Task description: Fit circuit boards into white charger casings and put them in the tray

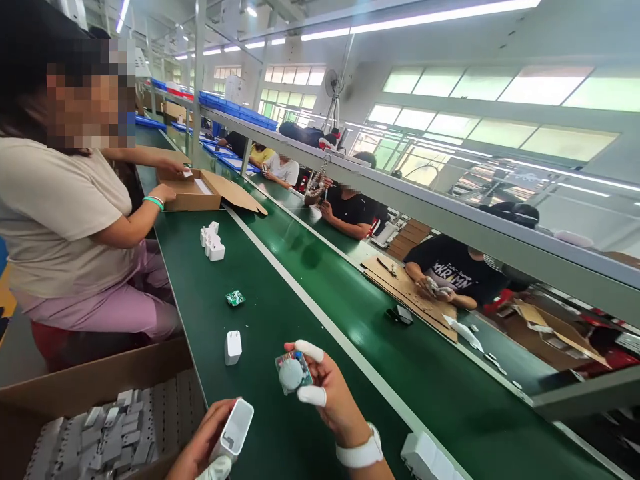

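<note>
Head view: a small circuit board (293,372) with round grey parts sits pinched in the right hand (327,390), between fingertips (310,351) wrapped in white tape, held up just above the green desk (280,293). The left hand (210,443) is closed around a white charger shell (235,427), open end up, low at the picture's bottom edge; the hand itself is partly cut off.

On the desk just beyond lies a finished white charger (233,347), then a loose green board (235,297), and farther off a cluster of white chargers (212,244). At lower left an open cardboard box (75,387) holds grey tray rows with pale shells (107,427) in them; how many is hard to make out. A white block (425,457) at the bottom right is cut off.

A seated person (65,213) on the left has both hands at a flat brown carton (200,190); its contents are hidden. Across the desk other people work over cardboard sheets (400,287).
</note>
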A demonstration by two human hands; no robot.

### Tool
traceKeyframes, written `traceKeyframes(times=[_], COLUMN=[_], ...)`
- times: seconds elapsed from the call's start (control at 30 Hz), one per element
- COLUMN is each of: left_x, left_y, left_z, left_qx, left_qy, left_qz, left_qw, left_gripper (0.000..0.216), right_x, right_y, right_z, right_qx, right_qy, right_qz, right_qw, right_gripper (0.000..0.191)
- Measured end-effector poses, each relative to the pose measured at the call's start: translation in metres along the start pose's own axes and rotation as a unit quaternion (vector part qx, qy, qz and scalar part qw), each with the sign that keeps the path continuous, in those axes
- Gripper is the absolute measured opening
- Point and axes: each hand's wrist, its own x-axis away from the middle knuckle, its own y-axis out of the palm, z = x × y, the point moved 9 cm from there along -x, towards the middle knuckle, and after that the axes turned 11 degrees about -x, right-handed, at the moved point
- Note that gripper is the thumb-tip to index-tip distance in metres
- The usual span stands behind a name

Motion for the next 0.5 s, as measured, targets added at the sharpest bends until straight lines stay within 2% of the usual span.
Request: traceKeyframes(times=[0.1, 0.23, 0.37, 0.5], left_x=[0.006, 0.02, 0.027, 0.031], left_y=[0.023, 0.062, 0.09, 0.11], left_z=[0.0, -0.002, -0.014, -0.04], left_qx=[0.047, 0.153, 0.26, 0.305], left_qy=[-0.021, -0.11, -0.169, -0.215], left_qz=[-0.038, -0.092, -0.1, -0.128], left_qw=[0.998, 0.978, 0.946, 0.919], left_gripper=[0.063, 0.059, 0.038, 0.035], right_x=[0.037, 0.07, 0.094, 0.121], right_y=[0.005, 0.0, -0.025, -0.047], right_z=[0.006, 0.028, 0.041, 0.044], right_qx=[-0.096, -0.191, -0.226, -0.221], right_qy=[-0.003, 0.03, 0.021, -0.004], right_qz=[0.038, 0.096, 0.216, 0.326], right_qw=[0.995, 0.976, 0.95, 0.919], right_gripper=[0.055, 0.046, 0.055, 0.052])
